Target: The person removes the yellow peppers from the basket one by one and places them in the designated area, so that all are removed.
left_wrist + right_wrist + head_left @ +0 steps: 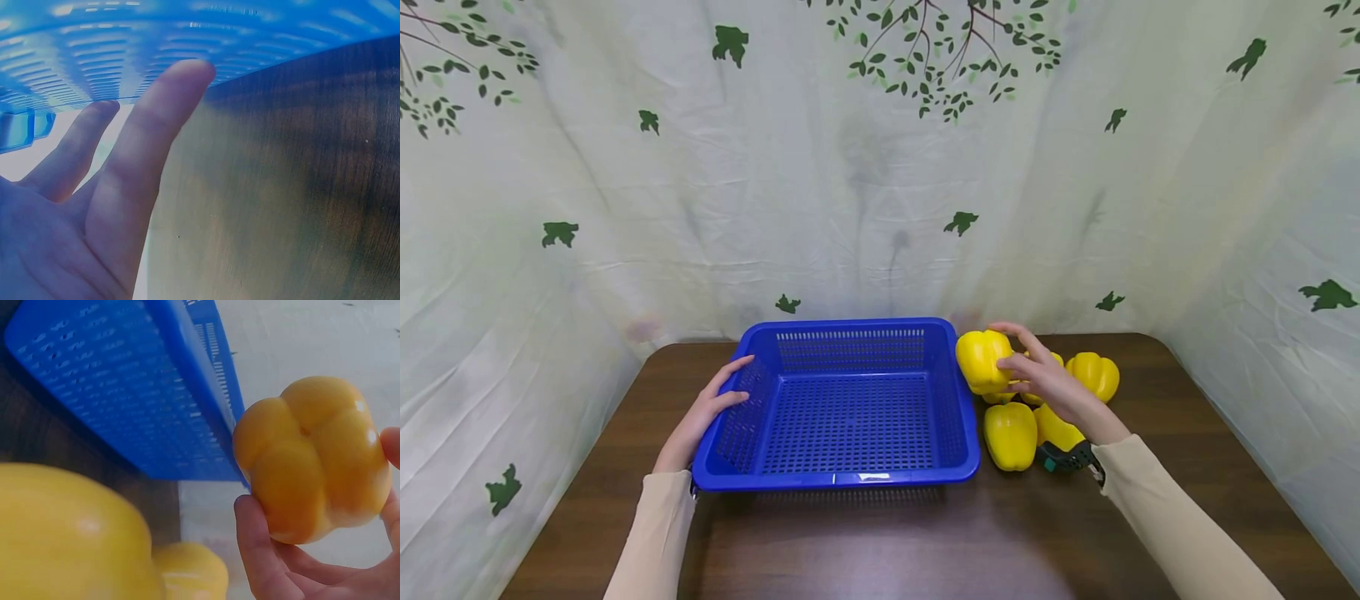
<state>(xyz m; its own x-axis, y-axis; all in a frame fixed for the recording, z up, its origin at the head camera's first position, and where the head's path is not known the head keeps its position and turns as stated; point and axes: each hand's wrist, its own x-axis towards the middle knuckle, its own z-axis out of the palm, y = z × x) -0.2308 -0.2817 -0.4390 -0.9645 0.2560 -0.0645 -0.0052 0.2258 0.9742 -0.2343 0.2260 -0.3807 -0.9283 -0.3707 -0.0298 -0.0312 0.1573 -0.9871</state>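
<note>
My right hand (1051, 379) holds a yellow bell pepper (981, 360) beside the right rim of a blue plastic basket (837, 478). In the right wrist view, the fingers and thumb are spread around the lower part of this pepper (306, 462), its lobed end facing the camera. My left hand (703, 410) grips the basket's left side, with fingers reaching over the rim. From the left wrist, fingers (144, 137) show against the slotted basket wall (250, 44). Inside, the basket's perforated floor shows bare.
Several more yellow bell peppers lie right of the basket, among them a front one (1011, 436) and a far right one (1093, 375); the right hand partly covers others. Everything stands on a brown wooden table (850, 550). A white leaf-patterned curtain (865, 208) hangs behind.
</note>
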